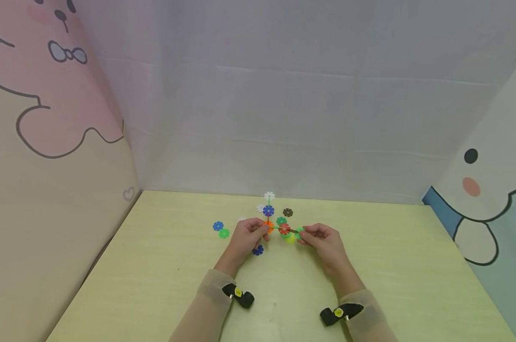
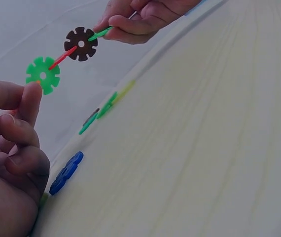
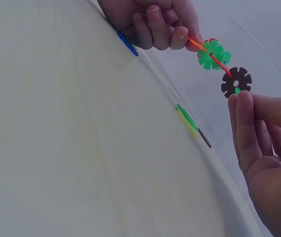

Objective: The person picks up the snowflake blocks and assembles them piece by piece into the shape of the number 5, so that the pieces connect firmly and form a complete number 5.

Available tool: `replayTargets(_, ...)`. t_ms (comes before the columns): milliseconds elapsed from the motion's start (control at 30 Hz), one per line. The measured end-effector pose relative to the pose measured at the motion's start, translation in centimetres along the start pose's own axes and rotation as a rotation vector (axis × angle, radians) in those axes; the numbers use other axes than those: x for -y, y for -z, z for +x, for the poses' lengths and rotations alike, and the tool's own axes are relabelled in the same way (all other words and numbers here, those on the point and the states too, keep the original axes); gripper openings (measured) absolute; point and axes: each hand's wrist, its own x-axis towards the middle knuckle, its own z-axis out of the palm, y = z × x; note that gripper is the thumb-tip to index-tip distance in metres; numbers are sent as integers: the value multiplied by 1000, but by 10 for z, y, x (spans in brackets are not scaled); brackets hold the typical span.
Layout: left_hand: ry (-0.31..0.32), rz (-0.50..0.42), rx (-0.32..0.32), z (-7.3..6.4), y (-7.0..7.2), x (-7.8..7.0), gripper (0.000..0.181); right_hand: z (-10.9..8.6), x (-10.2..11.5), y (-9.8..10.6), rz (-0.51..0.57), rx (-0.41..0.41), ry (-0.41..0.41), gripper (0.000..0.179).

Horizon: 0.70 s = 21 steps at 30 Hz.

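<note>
Head view: linked discs (image 1: pixel 285 229) stretch between fingers (image 1: pixel 254 222).

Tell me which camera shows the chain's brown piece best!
Left wrist: the brown piece faces that camera, hole and notches showing. Right wrist: fingers overlap its lower edge. Head: it's a thin, edge-on sliver.

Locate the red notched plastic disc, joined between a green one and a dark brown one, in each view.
Head: red notched plastic disc, below centre, slightly right, face-on.
Left wrist: the disc, upper left, edge-on.
Right wrist: the disc, upper right, edge-on.
Shared landmark: right hand, pinching a green notched plastic disc.
</note>
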Motion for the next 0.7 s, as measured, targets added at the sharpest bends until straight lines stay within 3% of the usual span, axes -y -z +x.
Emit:
replayTargets(267,3,-7,-27,-1,2,-2,15,-1,0,2,-32,80,-40,15)
replayTargets(467,-19,-3,-69,-2,2,-4,20,-4,0,3,-179,213,-68,20)
replayTargets(700,-18,-37,-65,0,2,-2,23,-7,-1,-6,-305,362,-69,23)
